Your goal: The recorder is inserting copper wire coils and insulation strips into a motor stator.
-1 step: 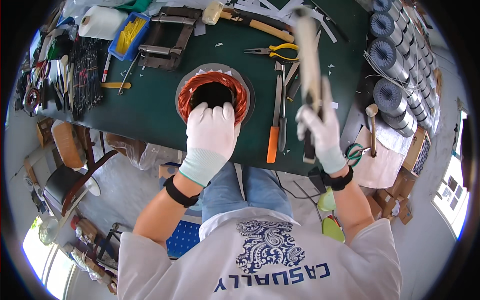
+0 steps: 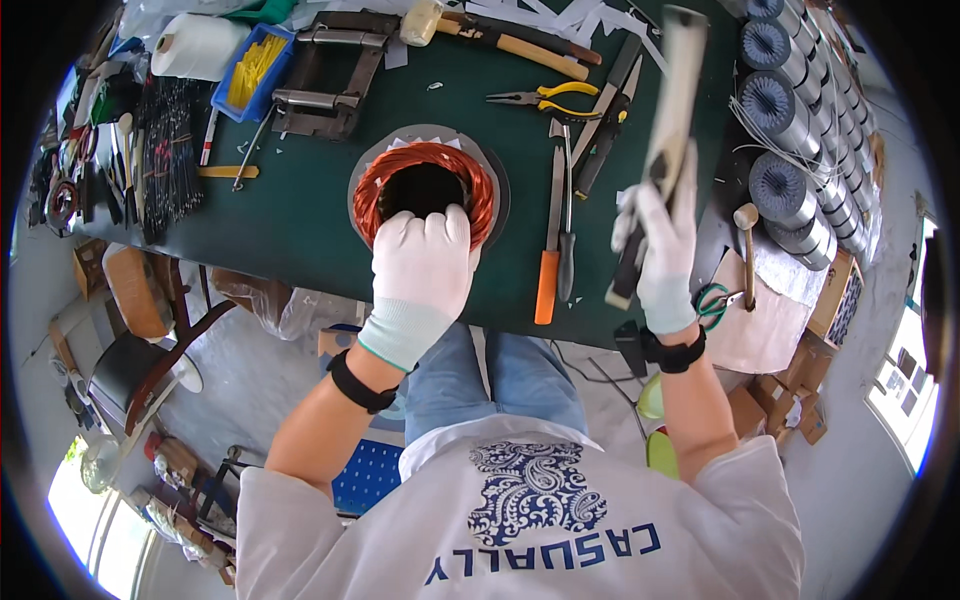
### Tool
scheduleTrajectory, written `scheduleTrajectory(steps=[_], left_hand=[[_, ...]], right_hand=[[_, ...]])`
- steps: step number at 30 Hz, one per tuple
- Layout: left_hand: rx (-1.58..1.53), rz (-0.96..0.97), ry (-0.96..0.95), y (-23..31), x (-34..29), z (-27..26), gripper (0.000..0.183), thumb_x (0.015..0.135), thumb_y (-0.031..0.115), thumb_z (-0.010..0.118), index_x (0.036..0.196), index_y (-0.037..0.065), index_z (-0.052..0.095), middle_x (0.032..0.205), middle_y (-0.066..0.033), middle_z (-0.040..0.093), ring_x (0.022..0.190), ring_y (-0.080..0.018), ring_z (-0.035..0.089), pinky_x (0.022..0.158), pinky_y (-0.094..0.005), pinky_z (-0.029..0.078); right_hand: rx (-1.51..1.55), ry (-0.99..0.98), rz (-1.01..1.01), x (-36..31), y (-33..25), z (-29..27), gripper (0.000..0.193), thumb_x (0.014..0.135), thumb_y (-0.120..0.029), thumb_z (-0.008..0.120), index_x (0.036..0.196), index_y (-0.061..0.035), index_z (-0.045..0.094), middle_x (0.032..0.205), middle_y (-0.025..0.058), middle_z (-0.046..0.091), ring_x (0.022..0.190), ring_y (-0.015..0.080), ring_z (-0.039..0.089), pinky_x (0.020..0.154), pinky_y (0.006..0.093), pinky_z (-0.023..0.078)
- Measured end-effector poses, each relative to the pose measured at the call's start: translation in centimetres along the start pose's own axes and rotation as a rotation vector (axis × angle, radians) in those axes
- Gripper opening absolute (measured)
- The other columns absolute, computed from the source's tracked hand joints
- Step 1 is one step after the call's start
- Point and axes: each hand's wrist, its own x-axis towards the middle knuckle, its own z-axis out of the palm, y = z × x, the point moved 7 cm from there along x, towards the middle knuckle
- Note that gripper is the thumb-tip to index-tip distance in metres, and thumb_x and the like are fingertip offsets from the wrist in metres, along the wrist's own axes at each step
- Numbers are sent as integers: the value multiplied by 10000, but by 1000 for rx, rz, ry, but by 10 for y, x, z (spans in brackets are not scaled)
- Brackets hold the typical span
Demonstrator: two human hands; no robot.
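A motor stator [image 2: 490, 195] with a ring of red-brown copper windings and white paper bits around its rim stands on the green table. My left hand [image 2: 425, 260], in a white glove, is closed over the winding's near edge, its fingertips curled into the dark bore and hidden. To the right, above the table, my gloved right hand [image 2: 662, 235] grips a long pale wooden stick [image 2: 677, 95] with a dark lower part. The stick is tilted, its far end blurred. No contact shows between it and the stator.
Right of the stator lie an orange-handled file [image 2: 547, 285], a screwdriver [image 2: 566, 262] and yellow-handled pliers [image 2: 555, 98]. A mallet [image 2: 500, 42] and a metal frame [image 2: 325, 75] are farther back. Wire spools [image 2: 780, 190] line the right side, near green-handled scissors [image 2: 718, 303].
My right hand and the stick have moved to the right. My left hand stays on the stator's winding.
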Motion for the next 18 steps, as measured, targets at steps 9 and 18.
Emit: scheduleTrajectory(steps=[9, 18], left_hand=[[1, -109, 44, 2, 9, 4, 362, 841, 290, 724, 1031, 15, 586, 718, -80, 574, 659, -276, 629, 644, -390, 503], [4, -66, 19, -6, 8, 4, 351, 851, 284, 714, 1024, -3, 610, 704, -94, 603, 621, -271, 635, 607, -380, 511]], right_hand=[[15, 74, 93, 9, 41, -10, 733, 953, -93, 581, 1589, -193, 230, 818, 16, 571, 526, 82, 513, 492, 236, 480], [-183, 148, 47, 8, 32, -5, 666, 958, -69, 549, 1563, -127, 276, 1073, 131, 627, 675, 149, 648, 626, 272, 549]])
